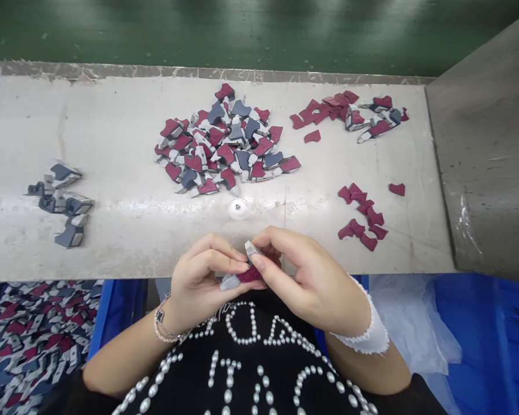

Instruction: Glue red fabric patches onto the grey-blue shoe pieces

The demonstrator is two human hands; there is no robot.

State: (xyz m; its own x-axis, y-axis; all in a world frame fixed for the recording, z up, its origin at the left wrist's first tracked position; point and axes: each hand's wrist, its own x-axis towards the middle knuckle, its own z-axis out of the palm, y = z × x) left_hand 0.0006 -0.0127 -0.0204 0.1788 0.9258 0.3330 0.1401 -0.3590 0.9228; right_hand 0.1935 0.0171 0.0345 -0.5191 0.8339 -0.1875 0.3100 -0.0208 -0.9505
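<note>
Both my hands meet over the table's front edge around a small maroon and pale grey plastic part [249, 274]. My left hand [207, 265] pinches it from the left with thumb and fingers. From the right, my right hand [300, 274] grips it too, its thumb beside a whitish tip that sticks up between the hands. The fingers cover much of the part. Beyond my hands lies a heap of similar maroon, blue-grey and white parts [216, 144]. Loose flat maroon pieces [363, 213] are scattered to the right of my right hand.
Several blue-grey parts [67, 204] lie at the left. More maroon pieces [324, 109] and a few parts [378, 118] sit at the back right. A metal panel [484, 144] bounds the right side. Below the table are a filled bin [38, 340] and a blue bin [480, 340] with clear plastic.
</note>
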